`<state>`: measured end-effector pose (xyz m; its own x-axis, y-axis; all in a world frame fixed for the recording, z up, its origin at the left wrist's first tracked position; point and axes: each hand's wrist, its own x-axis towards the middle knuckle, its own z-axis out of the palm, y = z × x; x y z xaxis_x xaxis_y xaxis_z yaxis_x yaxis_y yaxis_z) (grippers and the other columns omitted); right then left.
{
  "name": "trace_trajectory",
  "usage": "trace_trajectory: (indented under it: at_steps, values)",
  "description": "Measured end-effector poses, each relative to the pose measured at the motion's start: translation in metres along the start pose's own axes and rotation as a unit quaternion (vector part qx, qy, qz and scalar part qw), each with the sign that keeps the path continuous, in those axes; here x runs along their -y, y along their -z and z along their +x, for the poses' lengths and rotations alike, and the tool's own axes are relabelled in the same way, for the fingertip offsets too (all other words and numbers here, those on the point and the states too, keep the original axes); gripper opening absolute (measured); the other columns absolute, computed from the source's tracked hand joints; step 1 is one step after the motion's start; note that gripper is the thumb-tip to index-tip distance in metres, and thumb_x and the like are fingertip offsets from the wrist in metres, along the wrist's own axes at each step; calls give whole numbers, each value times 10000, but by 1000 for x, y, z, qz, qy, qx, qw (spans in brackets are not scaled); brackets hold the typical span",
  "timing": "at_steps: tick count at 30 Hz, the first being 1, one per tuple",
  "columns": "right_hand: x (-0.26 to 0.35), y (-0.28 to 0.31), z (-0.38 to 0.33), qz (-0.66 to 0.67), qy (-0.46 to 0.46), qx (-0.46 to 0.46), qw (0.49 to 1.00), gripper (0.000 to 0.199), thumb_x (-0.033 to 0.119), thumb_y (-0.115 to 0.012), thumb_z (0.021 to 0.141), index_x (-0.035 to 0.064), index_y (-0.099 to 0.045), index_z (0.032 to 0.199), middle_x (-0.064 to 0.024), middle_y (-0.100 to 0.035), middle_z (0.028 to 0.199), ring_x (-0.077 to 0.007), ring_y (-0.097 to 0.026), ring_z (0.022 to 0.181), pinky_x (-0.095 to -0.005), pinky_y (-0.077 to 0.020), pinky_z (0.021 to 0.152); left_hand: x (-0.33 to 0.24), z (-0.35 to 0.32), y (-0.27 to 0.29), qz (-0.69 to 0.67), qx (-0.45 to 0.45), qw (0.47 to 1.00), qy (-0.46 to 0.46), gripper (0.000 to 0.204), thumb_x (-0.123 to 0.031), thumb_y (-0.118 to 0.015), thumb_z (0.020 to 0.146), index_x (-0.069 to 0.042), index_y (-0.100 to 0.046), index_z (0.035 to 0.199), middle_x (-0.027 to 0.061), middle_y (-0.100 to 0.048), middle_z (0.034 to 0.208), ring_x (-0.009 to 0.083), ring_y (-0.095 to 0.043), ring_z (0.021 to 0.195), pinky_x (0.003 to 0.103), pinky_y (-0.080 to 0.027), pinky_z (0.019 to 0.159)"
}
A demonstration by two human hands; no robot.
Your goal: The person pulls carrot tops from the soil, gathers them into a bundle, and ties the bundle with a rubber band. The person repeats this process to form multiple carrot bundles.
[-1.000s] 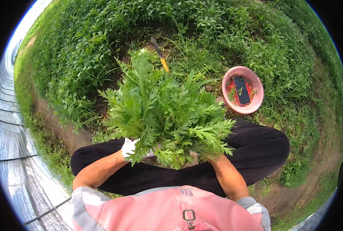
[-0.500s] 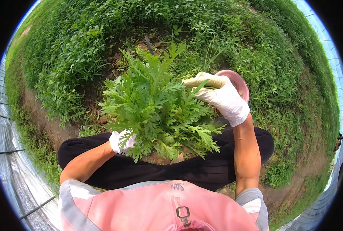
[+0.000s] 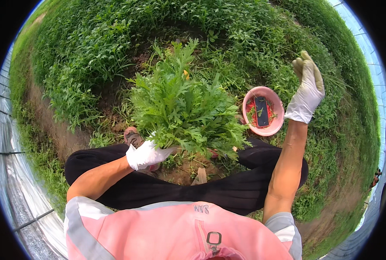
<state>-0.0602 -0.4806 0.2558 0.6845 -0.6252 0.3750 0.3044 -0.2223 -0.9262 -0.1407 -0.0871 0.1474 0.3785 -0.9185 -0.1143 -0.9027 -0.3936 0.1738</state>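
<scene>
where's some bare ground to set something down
Small soil patch between the black trousers and the leafy bunch; a longer soil strip beyond the left knee, between the crop and the grass edge. Crowded: the pink basin, holding a dark slab and plant scraps.

Bounded left and right by pale, shiny plastic sheeting (image 3: 30, 203), crossed at left by thin dark poles (image 3: 33, 220); covered at far side with dense green foliage (image 3: 86, 56); edged left by brown soil (image 3: 56, 125); sunlit.
</scene>
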Motion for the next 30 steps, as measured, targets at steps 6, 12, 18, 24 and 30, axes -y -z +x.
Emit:
trace_trajectory:
  at_steps: [6,12,18,24,30]
  values:
    - [-8,-10,-44,-35,-239,321,916,334,149,-679,948,30,-656,1259,-33,-703,1076,-75,-618,947,-227,-510,837,-9,15,19,-329,-52,935,123,262,-103,-640,861,-23,-663,1109,133,-663,1043,338,-582,969,435,-463,866]
    - [21,-32,-65,-4,-328,445,833,229,139,-664,934,-12,-702,1103,-51,-724,1070,-104,-623,972,-246,-468,919,4,8,-20,-12,-111,993,-30,248,-79,-614,857,-41,-640,1101,93,-631,1015,308,-553,964,401,-428,816]
    - [13,-26,-57,220,-297,282,885,166,113,-649,939,-27,-706,1007,-47,-706,881,-82,-557,737,-244,-477,732,2,9,-21,-196,-107,974,35,244,-17,-608,807,-26,-629,1050,78,-627,988,283,-567,922,392,-444,775]
    - [-17,8,5,43,-38,56,997,330,157,-653,955,21,-627,1255,-52,-696,894,-150,-654,801,-293,-546,767,5,7,-12,103,-19,992,-70,258,-2,-595,799,-20,-608,1056,77,-620,991,264,-571,925,377,-462,772]
    - [-31,-25,-46,-73,-111,294,946,468,152,-725,907,66,-592,1347,-24,-704,1143,-130,-654,972,-265,-525,870,5,-4,-16,-85,-31,996,-26,417,-95,-625,784,-42,-565,1193,77,-611,1014,265,-552,935,376,-441,848]
